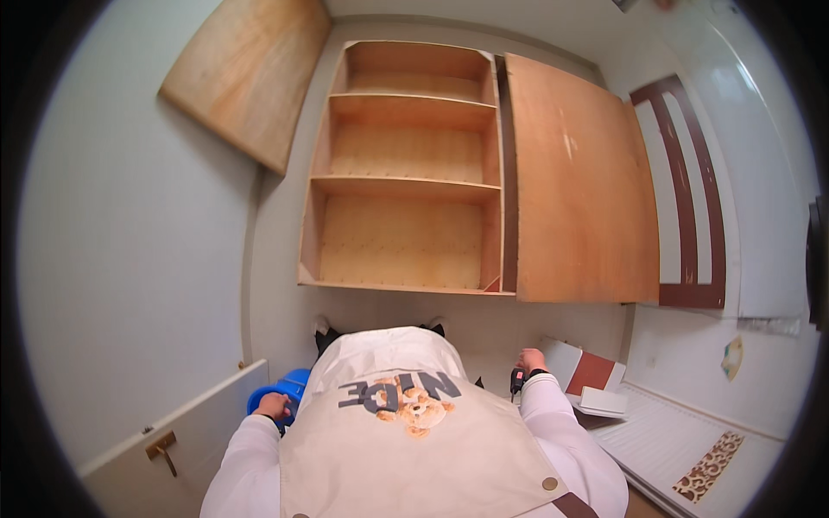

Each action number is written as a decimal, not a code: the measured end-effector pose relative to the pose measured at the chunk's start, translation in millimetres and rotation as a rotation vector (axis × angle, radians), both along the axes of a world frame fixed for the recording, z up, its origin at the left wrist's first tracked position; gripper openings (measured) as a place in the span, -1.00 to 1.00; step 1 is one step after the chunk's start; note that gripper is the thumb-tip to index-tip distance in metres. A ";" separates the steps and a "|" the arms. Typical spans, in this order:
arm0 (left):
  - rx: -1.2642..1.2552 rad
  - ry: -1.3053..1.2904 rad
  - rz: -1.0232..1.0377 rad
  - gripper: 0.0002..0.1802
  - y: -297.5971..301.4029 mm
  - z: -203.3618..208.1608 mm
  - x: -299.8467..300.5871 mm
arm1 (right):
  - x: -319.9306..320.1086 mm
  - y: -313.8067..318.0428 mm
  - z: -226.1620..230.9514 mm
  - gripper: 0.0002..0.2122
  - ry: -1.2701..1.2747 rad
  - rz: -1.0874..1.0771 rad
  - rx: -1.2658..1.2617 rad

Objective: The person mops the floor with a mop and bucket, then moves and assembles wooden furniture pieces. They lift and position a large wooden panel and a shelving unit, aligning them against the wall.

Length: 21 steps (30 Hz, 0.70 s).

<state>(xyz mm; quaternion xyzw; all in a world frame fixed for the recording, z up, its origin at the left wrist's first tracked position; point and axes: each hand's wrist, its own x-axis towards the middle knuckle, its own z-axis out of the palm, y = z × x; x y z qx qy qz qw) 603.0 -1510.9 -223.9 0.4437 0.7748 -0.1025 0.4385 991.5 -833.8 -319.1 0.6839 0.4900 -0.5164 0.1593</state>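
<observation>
My left hand is low at my left side, over a blue bucket-like container. Its fingers look curled; whether they grip the container cannot be seen. On my right, my right hand hangs beside the white and red-brown panels, fingers folded in. Anything inside that fist is hidden. A small black object with a reddish patch sits against that wrist. Ahead of my feet lies or stands an open wooden cabinet with two shelf boards, its compartments bare.
A large wooden panel adjoins the cabinet's right side. A brown slatted frame is beyond it. Another wooden board is at far left. A white door with a brass handle stands at lower left; ribbed white panels are at lower right.
</observation>
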 end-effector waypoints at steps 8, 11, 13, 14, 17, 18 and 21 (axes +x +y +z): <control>-0.100 -0.277 1.597 -0.84 -141.0 -19.6 -66.8 | -237.7 -136.3 61.1 -0.73 0.178 0.040 0.094; 0.071 -0.259 1.879 -0.82 -194.4 -35.0 -89.6 | -312.8 -209.4 81.5 -0.75 0.081 0.426 0.112; 0.080 -0.263 1.872 -0.81 -218.2 -40.3 -106.1 | -351.0 -244.5 96.7 -0.76 0.051 0.617 0.087; 0.085 -0.277 1.885 -0.81 -228.3 -43.3 -113.2 | -363.1 -255.7 105.0 -0.75 0.041 0.603 0.086; 0.161 -0.309 1.882 -0.80 -241.0 -54.9 -141.0 | -383.0 -269.3 128.3 -0.74 -0.052 0.585 0.067; 0.193 -0.312 1.876 -0.80 -242.3 -57.8 -153.4 | -387.4 -268.2 134.5 -0.74 -0.128 0.616 0.068; 0.213 -0.366 1.915 -0.80 -227.0 -64.7 -196.0 | -396.2 -264.0 142.3 -0.76 -0.192 0.590 0.036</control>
